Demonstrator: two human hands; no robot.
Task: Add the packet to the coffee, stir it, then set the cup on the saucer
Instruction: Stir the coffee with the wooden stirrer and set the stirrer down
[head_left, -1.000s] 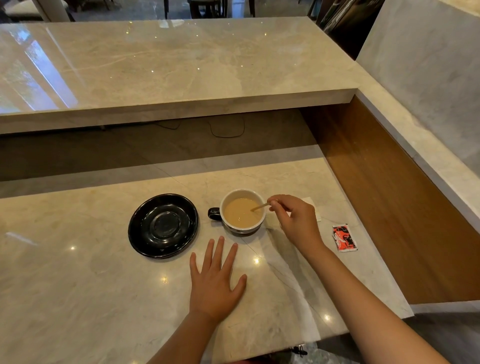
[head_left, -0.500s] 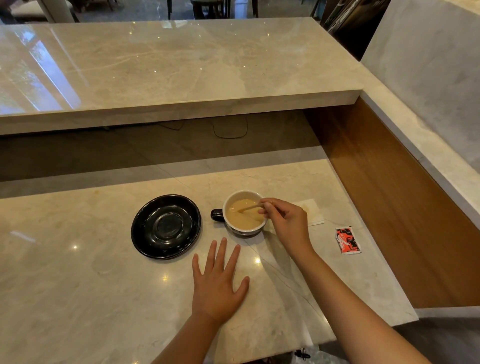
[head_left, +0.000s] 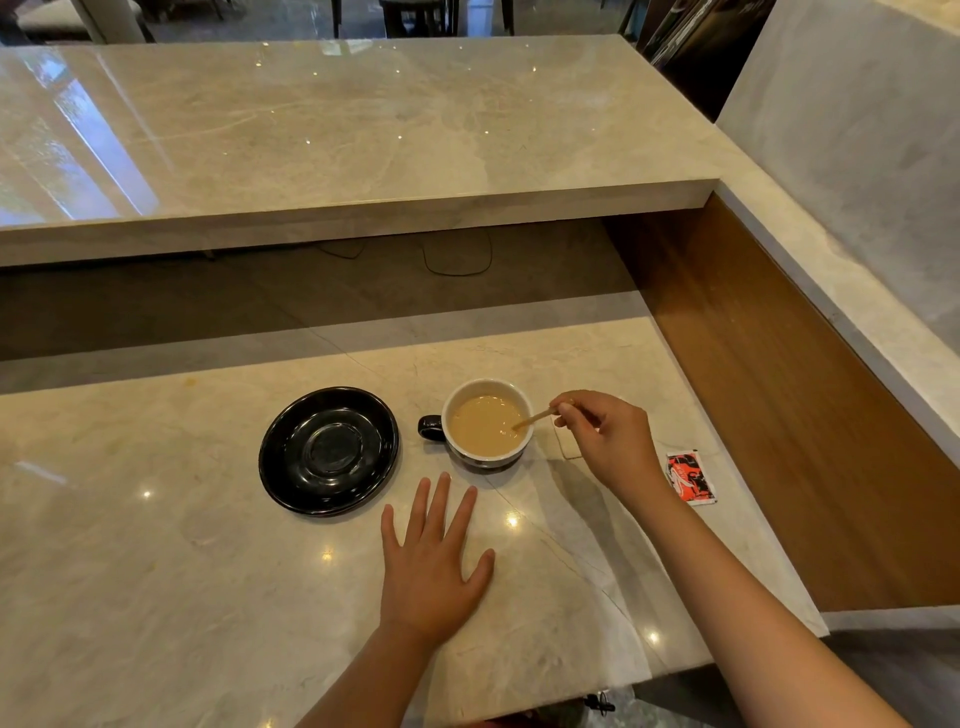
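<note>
Pinching one thin wooden stirrer (head_left: 535, 417) between thumb and fingertips, the right hand (head_left: 605, 439) hovers at 3 o'clock of the single cup (head_left: 488, 423), and the stick's lower end dips into the pale brown coffee (head_left: 480, 428) near the cup's right rim. The cup stands on the marble counter (head_left: 156, 571), its dark handle pointing to 9 o'clock. One black saucer (head_left: 329, 451) lies just beside that handle, bare, at 9 o'clock of the cup and not touching it. One red and white packet (head_left: 691, 477) lies flat on the counter at 4 o'clock of the cup, beyond the right wrist. A pale napkin (head_left: 566, 446) shows partly under the right hand. The left hand (head_left: 431, 566) lies flat on the counter at 6 o'clock of the cup, released, fingers spread, grasping nothing. Two bare forearms come in from the bottom edge.
</note>
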